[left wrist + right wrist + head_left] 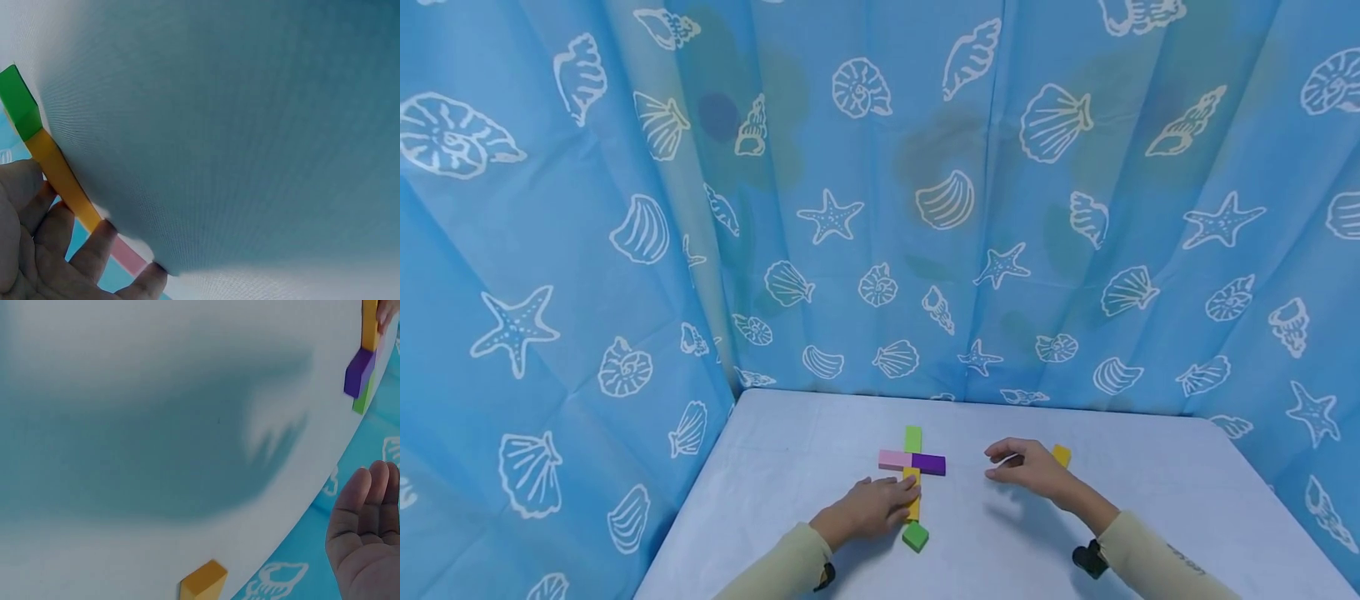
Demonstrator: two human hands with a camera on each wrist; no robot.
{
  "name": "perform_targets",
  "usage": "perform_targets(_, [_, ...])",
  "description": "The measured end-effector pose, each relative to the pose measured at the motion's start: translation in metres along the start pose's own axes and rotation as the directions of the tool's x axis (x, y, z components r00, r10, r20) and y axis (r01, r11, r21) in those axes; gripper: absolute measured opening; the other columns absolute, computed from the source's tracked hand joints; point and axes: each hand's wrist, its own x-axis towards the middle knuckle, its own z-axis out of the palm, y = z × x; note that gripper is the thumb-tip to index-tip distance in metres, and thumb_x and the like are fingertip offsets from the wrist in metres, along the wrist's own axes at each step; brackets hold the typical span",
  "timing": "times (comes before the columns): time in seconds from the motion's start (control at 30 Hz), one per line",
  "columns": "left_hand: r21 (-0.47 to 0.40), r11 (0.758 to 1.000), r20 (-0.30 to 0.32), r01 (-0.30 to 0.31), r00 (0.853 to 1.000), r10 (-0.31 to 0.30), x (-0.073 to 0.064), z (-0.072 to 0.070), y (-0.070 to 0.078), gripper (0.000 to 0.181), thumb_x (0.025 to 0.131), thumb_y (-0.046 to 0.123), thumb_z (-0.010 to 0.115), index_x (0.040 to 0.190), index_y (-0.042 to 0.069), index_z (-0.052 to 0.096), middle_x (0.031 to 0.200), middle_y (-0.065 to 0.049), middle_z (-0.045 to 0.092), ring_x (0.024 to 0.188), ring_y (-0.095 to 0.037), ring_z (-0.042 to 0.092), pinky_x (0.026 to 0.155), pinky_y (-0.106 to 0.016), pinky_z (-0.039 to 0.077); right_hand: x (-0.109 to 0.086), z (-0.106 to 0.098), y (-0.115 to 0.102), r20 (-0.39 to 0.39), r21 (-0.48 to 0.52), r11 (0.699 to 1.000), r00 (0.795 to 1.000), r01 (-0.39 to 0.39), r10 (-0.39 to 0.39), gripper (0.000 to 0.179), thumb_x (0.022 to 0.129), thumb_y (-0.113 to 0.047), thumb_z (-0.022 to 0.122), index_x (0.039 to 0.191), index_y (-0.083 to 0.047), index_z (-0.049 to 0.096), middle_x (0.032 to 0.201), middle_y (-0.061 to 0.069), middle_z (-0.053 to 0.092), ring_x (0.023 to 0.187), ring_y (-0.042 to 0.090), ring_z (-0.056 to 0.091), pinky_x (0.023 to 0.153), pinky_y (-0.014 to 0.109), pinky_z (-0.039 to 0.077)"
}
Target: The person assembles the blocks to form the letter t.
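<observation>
In the head view several coloured blocks form a cross: a lime green block [913,438] at the top, a pink block [894,459] and a purple block [929,465] side by side, and a yellow block [912,503] below them. A darker green block [915,537] sits turned like a diamond at the yellow one's near end. My left hand [874,506] rests against the yellow block, fingers spread along it, as the left wrist view also shows. My right hand [1033,469] hovers over the table right of the cross, fingers loosely bent around nothing.
A second yellow block [1062,455] lies beyond the right hand, partly hidden by it. All of this is on a table with a white cover [790,433]. A blue curtain [880,250] with white shells hangs behind the table and along its left side.
</observation>
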Motion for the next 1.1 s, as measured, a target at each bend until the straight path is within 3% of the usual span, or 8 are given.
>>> perform_targets(0.33, [-0.001,1.0,0.006,0.007,1.0,-0.007,0.002,0.002,0.0,0.047,0.103,0.04,0.048,0.149,0.035,0.041,0.157,0.018,0.035,0.144,-0.019,0.04,0.114,-0.058,0.035,0.004,-0.019,0.012,-0.047,0.018,1.0,0.999,-0.004,0.005,0.044,0.088,-0.025,0.075,0.123,-0.002,0.064,0.12,0.017,0.066,0.1,0.02,0.063,0.085,0.038,0.058])
perform_targets(0.53, [0.002,1.0,0.009,0.016,1.0,-0.016,0.002,0.002,0.001,0.047,0.103,0.041,0.048,0.149,0.037,0.041,0.157,0.019,0.036,0.144,-0.018,0.04,0.114,-0.058,0.035,0.013,-0.031,0.024,-0.095,0.02,0.999,0.995,-0.026,0.028,0.05,0.087,-0.033,0.076,0.124,-0.002,0.063,0.119,0.015,0.067,0.102,0.022,0.063,0.086,0.039,0.057])
perform_targets(0.77, [0.025,0.999,0.017,-0.021,1.0,0.021,0.0,0.002,0.0,0.047,0.103,0.039,0.047,0.15,0.034,0.042,0.157,0.016,0.036,0.143,-0.02,0.042,0.111,-0.058,0.038,0.021,-0.043,0.04,-0.137,-0.016,0.998,0.989,-0.057,0.055,0.06,0.086,-0.045,0.075,0.125,-0.002,0.062,0.12,0.013,0.067,0.107,0.026,0.061,0.091,0.042,0.056])
perform_targets(1.1, [0.018,1.0,0.004,-0.011,1.0,0.011,0.001,0.0,-0.001,0.047,0.103,0.04,0.047,0.149,0.035,0.041,0.156,0.017,0.037,0.143,-0.019,0.042,0.112,-0.058,0.038,0.031,-0.056,0.049,-0.171,-0.013,0.995,0.981,-0.098,0.095,0.063,0.089,-0.045,0.071,0.131,0.0,0.057,0.126,0.02,0.064,0.112,0.033,0.059,0.095,0.045,0.052])
